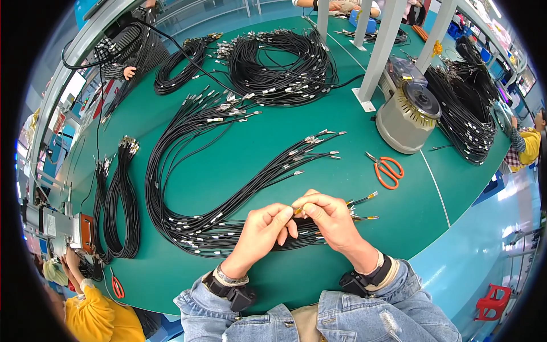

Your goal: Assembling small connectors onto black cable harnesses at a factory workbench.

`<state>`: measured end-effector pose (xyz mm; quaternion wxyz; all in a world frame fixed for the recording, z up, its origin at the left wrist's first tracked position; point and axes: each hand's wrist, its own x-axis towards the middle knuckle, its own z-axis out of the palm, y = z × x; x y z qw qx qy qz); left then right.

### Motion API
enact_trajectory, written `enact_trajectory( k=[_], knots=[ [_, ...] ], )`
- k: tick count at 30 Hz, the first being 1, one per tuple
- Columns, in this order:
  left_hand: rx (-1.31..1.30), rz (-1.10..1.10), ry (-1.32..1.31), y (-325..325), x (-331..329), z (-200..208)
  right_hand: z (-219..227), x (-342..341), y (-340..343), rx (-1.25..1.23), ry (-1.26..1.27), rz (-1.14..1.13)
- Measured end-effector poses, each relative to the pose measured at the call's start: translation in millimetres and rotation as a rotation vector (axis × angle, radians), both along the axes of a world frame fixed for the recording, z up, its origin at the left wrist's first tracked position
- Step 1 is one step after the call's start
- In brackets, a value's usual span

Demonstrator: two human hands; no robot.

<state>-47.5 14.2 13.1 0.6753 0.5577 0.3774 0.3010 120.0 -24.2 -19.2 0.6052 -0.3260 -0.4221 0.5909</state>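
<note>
My left hand and my right hand meet above the near part of the table, thumbs and fingertips pinched together. Between them shows a small yellow piece, which looks like the yellow tip of a black cable; the fingers hide most of it. Beneath both hands runs a bundle of black cables with white tags, curving in a long loop to the left. A few yellow-tipped cable ends stick out just right of my right hand. Orange-handled scissors lie farther right, blades partly apart.
Coiled black cables lie at the far side, with another pile at right. A grey round machine stands beside metal posts. Looped cables, red scissors and a person in yellow are at left.
</note>
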Motion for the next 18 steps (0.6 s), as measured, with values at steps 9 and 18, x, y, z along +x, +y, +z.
enact_trajectory(
  k=[9,18],
  knots=[
    [-0.108,-0.156,-0.017,4,0,-4,6,-2,-2,0.048,-0.138,-0.04],
    [0.685,0.021,0.455,18,1,-28,13,36,-8,0.003,-0.774,-0.034]
  ],
)
